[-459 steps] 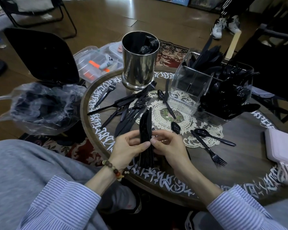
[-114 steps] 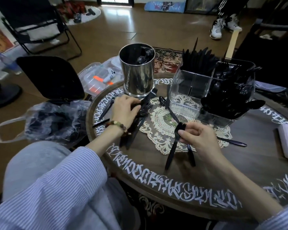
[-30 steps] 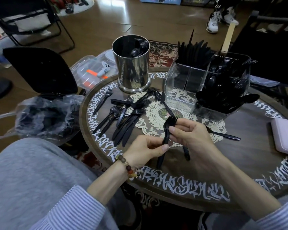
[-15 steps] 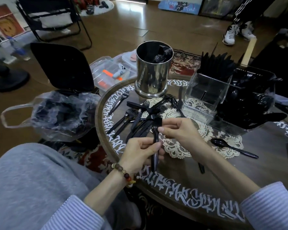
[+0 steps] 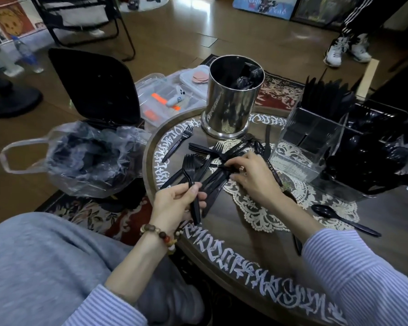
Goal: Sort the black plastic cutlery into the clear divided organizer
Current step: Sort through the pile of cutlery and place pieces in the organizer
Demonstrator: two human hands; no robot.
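Observation:
My left hand [image 5: 174, 203] grips a stack of black plastic forks [image 5: 190, 180] by the handles, tines pointing up and away. My right hand [image 5: 252, 177] reaches into the loose pile of black forks and knives [image 5: 212, 161] on the round table, its fingertips pinching the handle of one fork there. The clear divided organizer [image 5: 316, 140] stands at the right: knives fill its back left section, spoons and forks its right side, and the front left section shows clear. A single black spoon [image 5: 339, 218] lies on the lace doily.
A steel canister [image 5: 231, 100] stands behind the pile. Left of the table sits an open bin with a plastic bag [image 5: 85, 156] and clear storage boxes [image 5: 165, 100]. A person's legs in sneakers [image 5: 346, 48] stand at the back right. The round table's edge [image 5: 222, 257] is near my lap.
My right hand let go of the forks in my left hand and moved away to the pile on the table. My left hand keeps the stack.

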